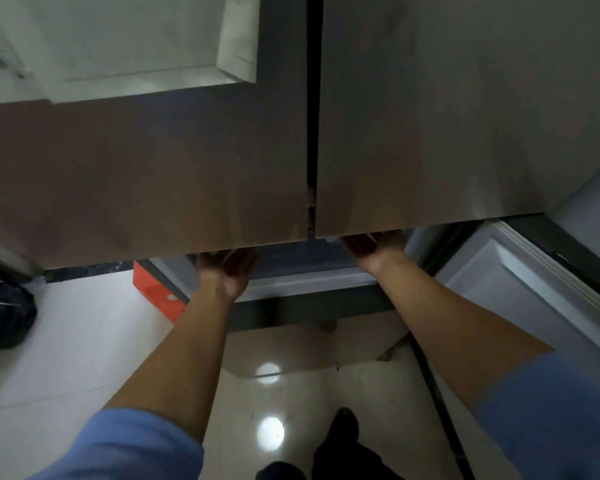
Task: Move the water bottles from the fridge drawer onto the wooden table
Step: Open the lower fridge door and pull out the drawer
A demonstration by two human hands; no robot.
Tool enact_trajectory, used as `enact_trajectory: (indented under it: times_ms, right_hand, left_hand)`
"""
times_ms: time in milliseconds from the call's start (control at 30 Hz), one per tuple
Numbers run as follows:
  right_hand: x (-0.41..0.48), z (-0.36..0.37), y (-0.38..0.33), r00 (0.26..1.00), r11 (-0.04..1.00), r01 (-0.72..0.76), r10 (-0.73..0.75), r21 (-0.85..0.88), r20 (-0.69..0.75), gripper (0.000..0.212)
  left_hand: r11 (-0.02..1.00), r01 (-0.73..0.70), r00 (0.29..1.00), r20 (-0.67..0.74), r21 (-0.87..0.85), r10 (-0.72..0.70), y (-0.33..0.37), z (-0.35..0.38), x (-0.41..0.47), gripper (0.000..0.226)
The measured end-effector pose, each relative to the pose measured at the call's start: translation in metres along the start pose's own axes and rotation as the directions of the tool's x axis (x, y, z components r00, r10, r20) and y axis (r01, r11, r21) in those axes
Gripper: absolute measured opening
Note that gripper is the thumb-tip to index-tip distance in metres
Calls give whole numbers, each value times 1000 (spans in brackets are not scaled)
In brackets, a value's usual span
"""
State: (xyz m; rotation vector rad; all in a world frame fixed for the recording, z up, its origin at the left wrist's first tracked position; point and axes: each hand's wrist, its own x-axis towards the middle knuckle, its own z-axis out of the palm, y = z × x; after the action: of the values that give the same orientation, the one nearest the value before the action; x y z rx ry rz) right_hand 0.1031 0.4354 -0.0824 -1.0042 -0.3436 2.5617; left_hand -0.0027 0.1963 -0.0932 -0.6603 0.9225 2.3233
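Glossy pale floor (84,341) with a couple of ceiling lights bouncing off it, a black bag (4,313) slumped at the left edge, and an orange box (156,292) just beside the fridge. From the head cam, the two grey fridge doors (187,168) fill the whole upper half, and below them the fridge drawer (302,284) sits pulled out toward the person. Both bare forearms reach down into it: left hand (227,271) at centre-left, right hand (374,247) a bit further in at centre-right. The fingers vanish under the bottom edge of the doors, so honestly can't tell if they're gripping anything or just reaching. There's a whitish glint by each hand, might be bottle plastic, too blurry to call. The water bottles aren't plainly visible. My guess is they're in the drawer under that overhang, which is why both hands go in so low and deep. No wooden bench in frame.
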Motion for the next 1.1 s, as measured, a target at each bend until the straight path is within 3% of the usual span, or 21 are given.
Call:
enact_trajectory:
  times_ms: [167,433,567,700,833,1000,1100]
  right_hand:
    - [-2,-2,2,999,999,-34,34,-4,-15,37]
    - [-1,-7,3,997,998,-51,50,-24,-60,69]
    - [-15,-15,10,990,1000,-27,27,-2,-140,61]
    - [-40,-26,18,992,999,19,-16,26,-125,72]
    - [-66,-41,27,985,999,47,-45,7,-165,66]
    - [-95,-64,36,979,998,61,-53,34,-195,64]
    - [-121,-74,41,976,997,75,-68,25,-205,60]
  left_hand:
    - [991,-13,1000,10,-136,14,-4,8,4,42]
    - [986,6,999,35,-167,0,-6,2,-1,51]
    - [988,13,1000,-15,-156,-15,-13,-7,-14,53]
    - [993,-2,999,-34,-118,-2,-19,-16,-36,66]
    - [998,15,996,-86,-64,-20,-25,-28,-62,69]
    - [999,23,998,-63,-38,-25,-34,-45,-103,83]
    - [998,31,996,-85,56,-26,-39,-61,-117,87]
